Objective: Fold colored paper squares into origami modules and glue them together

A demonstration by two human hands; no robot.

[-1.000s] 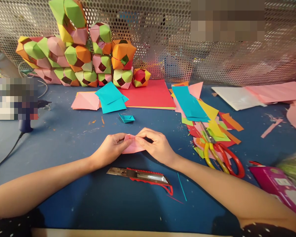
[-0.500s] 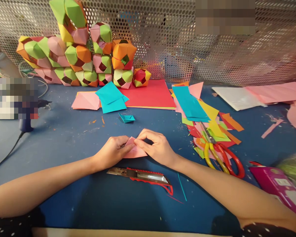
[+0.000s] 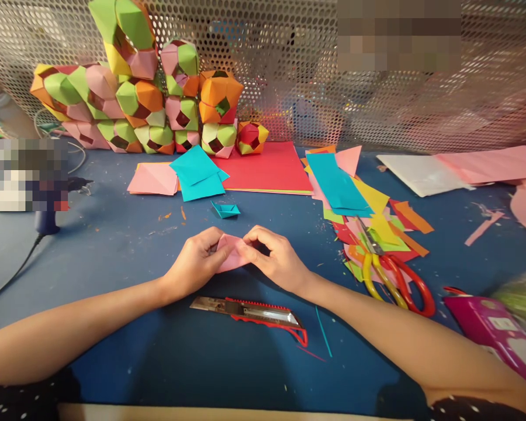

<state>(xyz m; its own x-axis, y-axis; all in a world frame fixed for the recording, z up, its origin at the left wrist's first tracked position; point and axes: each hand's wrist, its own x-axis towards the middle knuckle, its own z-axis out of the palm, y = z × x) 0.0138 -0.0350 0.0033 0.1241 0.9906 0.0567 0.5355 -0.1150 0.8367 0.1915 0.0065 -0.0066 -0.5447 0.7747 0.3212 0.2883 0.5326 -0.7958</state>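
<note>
A small folded piece of pink paper point(image 3: 231, 257) is held between my two hands above the blue table. My left hand point(image 3: 197, 260) pinches its left side, thumb on the near face. On the right side, the thumb and fingers of my right hand point(image 3: 274, 257) grip its edge. Just beyond the hands lies a small folded blue paper piece point(image 3: 226, 210). A red-edged cutter knife point(image 3: 254, 312) rests on the table on the near side of my hands.
Blue squares point(image 3: 197, 175), pink sheets point(image 3: 153, 179) and a red sheet point(image 3: 263, 166) lie behind. Paper balls point(image 3: 140, 99) are stacked at back left. Scissors point(image 3: 392, 275) and scraps point(image 3: 377, 204) are at right, a magenta item point(image 3: 491, 321) beyond. A corded tool point(image 3: 46, 216) is at left.
The pink paper has been lifted slightly and tilted, and its pointed top no longer shows between my hands. Both hands have shifted a little, still gripping it.
</note>
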